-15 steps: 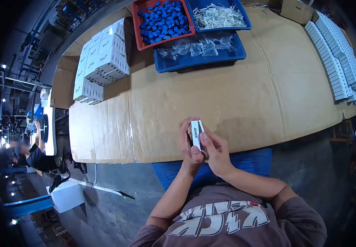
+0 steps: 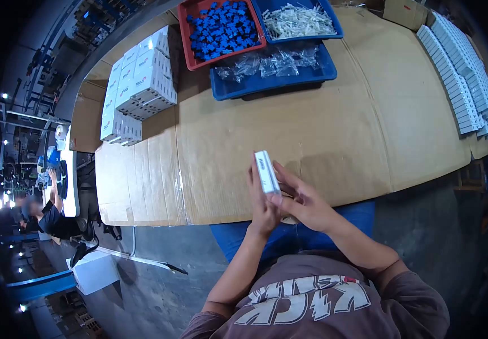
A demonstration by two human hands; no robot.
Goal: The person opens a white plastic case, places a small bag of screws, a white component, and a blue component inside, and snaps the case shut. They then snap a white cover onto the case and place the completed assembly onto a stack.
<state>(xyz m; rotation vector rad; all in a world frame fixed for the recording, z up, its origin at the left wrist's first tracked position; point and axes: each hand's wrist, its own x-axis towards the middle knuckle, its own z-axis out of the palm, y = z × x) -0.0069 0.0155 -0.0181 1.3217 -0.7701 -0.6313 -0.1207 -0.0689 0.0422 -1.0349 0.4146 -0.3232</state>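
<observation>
A small white box (image 2: pixel 266 172) with dark lettering on its narrow side is held tilted above the near edge of the table. My left hand (image 2: pixel 263 213) grips it from the left and from below, its fingers along the far-left side. On the right, my right hand (image 2: pixel 310 209) has its thumb at the box's lower end. Its index finger reaches forward, a little apart from the box, and the other fingers are curled and partly hidden.
White boxes stand stacked at the left (image 2: pixel 142 79) and in long rows at the right (image 2: pixel 453 79) of the cardboard-covered table (image 2: pixel 244 135). At the back are a red tray (image 2: pixel 185 39) of blue parts, a blue tray (image 2: pixel 340 22) of white pieces and a blue tray (image 2: pixel 266 92) of clear bags. Another person (image 2: pixel 57 217) works far left.
The box has tipped and moved slightly forward and left in my hands. My right hand's thumb has slid from its upper side to the lower end, and its fingers have loosened.
</observation>
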